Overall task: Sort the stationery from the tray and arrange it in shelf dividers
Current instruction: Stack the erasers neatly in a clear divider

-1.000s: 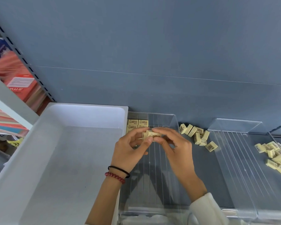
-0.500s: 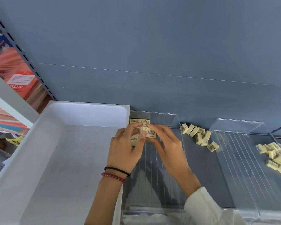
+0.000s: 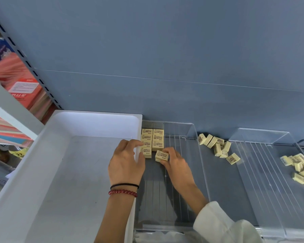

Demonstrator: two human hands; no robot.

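Cream erasers (image 3: 152, 139) lie in two neat columns at the back left of a clear shelf divider (image 3: 195, 137). My right hand (image 3: 177, 163) pinches a small stack of erasers (image 3: 162, 156) just below the right column. My left hand (image 3: 125, 162) rests at the left column, its fingertips and thumb touching the nearest eraser (image 3: 146, 152). A white tray (image 3: 63, 155) sits to the left with no stationery showing in it.
Loose erasers (image 3: 216, 145) lie on the blue shelf between two dividers. A second clear divider (image 3: 263, 137) stands on the right, with a pile of erasers (image 3: 302, 165) beyond it. Red and blue boxes (image 3: 18, 85) fill the neighbouring shelf on the left.
Both hands carried erasers down to the arranged rows. The left column has grown longer, and my right hand now holds a stack apart from the left hand.
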